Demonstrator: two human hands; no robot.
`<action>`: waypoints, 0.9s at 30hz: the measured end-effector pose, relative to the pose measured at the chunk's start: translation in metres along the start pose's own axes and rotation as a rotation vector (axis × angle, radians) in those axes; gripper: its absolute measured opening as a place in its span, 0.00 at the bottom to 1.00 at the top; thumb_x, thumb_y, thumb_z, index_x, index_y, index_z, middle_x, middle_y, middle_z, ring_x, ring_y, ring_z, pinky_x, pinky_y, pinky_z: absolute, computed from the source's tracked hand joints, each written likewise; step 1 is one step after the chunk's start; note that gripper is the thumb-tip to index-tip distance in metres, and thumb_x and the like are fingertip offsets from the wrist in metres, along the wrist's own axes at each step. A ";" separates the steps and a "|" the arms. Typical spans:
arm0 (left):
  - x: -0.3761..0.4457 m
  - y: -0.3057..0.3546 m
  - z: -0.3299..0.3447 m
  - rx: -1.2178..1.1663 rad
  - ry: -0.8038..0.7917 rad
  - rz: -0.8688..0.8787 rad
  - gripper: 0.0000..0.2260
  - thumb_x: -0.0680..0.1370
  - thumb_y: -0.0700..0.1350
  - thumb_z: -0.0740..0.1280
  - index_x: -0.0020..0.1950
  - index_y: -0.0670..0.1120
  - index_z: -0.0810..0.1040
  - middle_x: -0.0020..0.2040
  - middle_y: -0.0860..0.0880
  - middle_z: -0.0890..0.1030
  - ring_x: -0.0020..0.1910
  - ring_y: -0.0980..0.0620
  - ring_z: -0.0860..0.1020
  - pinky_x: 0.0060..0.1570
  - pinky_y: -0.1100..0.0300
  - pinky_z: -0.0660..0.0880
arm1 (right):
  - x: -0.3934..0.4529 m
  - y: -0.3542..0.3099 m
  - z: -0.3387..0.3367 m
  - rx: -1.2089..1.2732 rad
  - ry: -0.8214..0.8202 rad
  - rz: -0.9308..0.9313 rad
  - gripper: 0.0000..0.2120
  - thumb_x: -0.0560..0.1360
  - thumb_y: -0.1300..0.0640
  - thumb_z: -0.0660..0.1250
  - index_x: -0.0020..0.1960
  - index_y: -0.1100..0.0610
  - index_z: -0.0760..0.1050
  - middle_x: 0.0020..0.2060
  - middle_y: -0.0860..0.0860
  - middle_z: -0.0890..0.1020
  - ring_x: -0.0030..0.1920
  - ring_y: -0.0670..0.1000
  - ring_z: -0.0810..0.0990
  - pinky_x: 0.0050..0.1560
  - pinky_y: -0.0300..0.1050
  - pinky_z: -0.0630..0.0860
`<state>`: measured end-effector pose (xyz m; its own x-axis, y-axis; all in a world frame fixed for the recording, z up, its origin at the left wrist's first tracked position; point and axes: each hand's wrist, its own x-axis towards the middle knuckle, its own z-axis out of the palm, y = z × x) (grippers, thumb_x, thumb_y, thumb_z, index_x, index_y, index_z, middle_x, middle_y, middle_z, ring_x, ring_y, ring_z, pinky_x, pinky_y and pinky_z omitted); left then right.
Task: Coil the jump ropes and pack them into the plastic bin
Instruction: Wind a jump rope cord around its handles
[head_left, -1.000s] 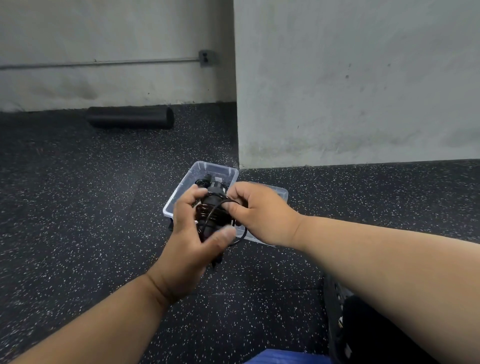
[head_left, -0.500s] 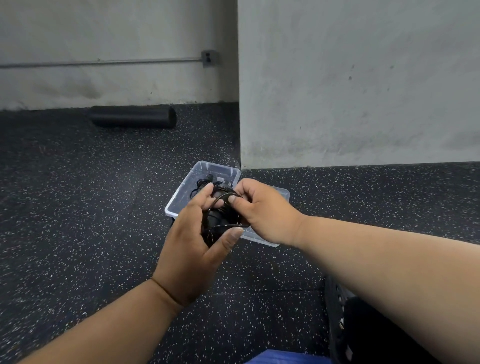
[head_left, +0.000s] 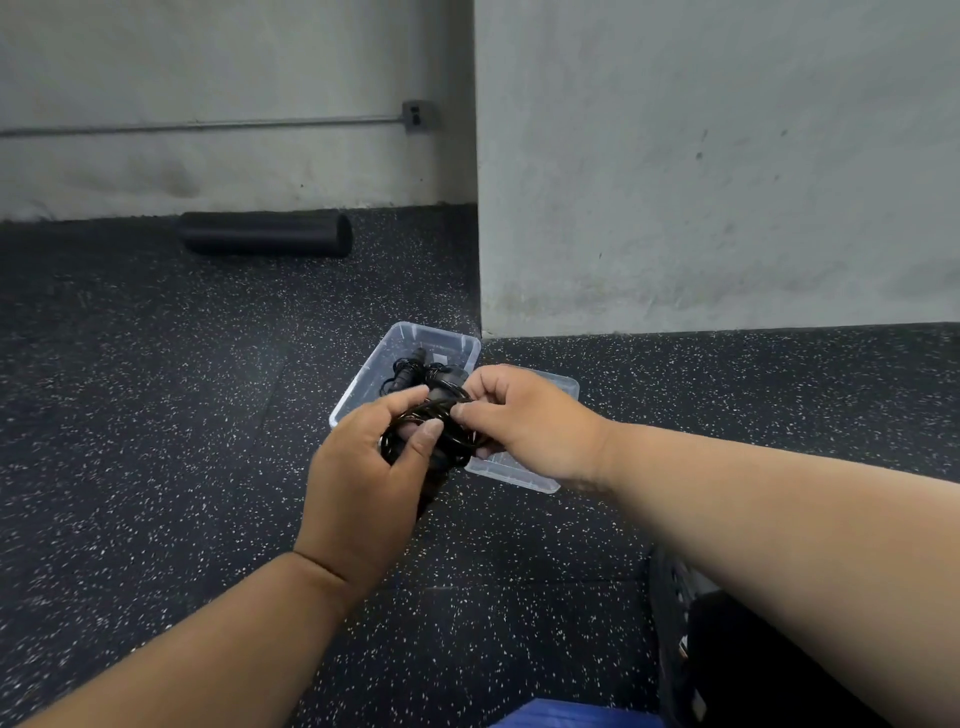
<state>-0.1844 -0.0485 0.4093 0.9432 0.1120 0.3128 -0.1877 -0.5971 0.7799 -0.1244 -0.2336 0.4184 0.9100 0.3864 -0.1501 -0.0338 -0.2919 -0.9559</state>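
A black jump rope (head_left: 441, 426), wound into tight loops around its handles, sits between both hands above the near edge of the clear plastic bin (head_left: 363, 371). My left hand (head_left: 363, 483) grips the bundle from below, thumb across the coils. My right hand (head_left: 524, 421) pinches a loop of the cord at the bundle's right side. Inside the bin lies another coiled black jump rope (head_left: 408, 371). The bin's near part is hidden behind my hands.
A black foam roller (head_left: 265, 234) lies by the far wall. A grey concrete pillar (head_left: 701, 166) rises just behind the bin. The bin's clear lid (head_left: 519, 467) lies beside it on the speckled rubber floor. A dark bag (head_left: 727, 654) sits at lower right.
The right hand has pulled the cord round the bundle once more and now pinches it lower on the right. The left hand turned slightly, thumb now over the coils.
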 end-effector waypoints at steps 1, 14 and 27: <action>0.000 -0.001 0.000 -0.016 -0.003 -0.014 0.12 0.80 0.50 0.72 0.63 0.56 0.84 0.52 0.61 0.84 0.53 0.62 0.81 0.57 0.59 0.79 | 0.000 -0.001 -0.002 0.075 -0.046 0.037 0.05 0.80 0.55 0.68 0.46 0.52 0.77 0.39 0.52 0.80 0.37 0.51 0.80 0.48 0.60 0.80; 0.007 -0.002 -0.001 -0.089 0.087 -0.107 0.10 0.80 0.42 0.72 0.43 0.57 0.81 0.40 0.58 0.83 0.41 0.59 0.80 0.38 0.71 0.74 | 0.001 -0.002 -0.008 0.465 -0.103 0.218 0.12 0.83 0.59 0.60 0.44 0.57 0.78 0.40 0.55 0.82 0.33 0.51 0.77 0.37 0.41 0.77; 0.010 0.000 -0.003 -0.129 0.070 -0.175 0.08 0.77 0.41 0.72 0.39 0.52 0.81 0.35 0.57 0.82 0.31 0.58 0.76 0.32 0.61 0.74 | -0.003 -0.006 -0.006 0.509 -0.069 0.240 0.09 0.84 0.57 0.63 0.47 0.56 0.78 0.42 0.54 0.83 0.35 0.52 0.80 0.35 0.40 0.80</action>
<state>-0.1759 -0.0449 0.4137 0.9441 0.2624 0.1994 -0.0601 -0.4577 0.8871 -0.1247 -0.2384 0.4266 0.8237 0.4223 -0.3784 -0.4471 0.0733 -0.8915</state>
